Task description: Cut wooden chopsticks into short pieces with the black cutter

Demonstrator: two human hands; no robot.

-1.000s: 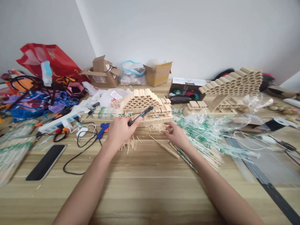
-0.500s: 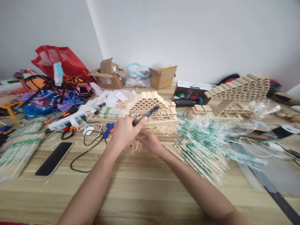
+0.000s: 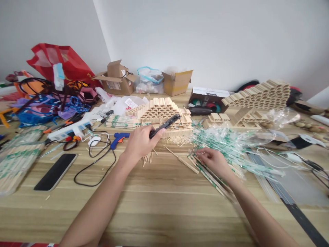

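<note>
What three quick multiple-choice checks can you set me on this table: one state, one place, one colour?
1. What does the left hand hold? A: a slim black tool; B: a wooden stick; C: nothing.
2. Where is the right hand? A: on long wooden sticks in green-printed wrappers; B: on the black smartphone; C: in the red plastic bag.
3. What colour is the hot glue gun's body? A: red; B: blue; C: white.

1 A: the tool lies gripped in that hand.
2 A: the fingers rest on those sticks.
3 B: its body shows blue, beside an orange trigger.
</note>
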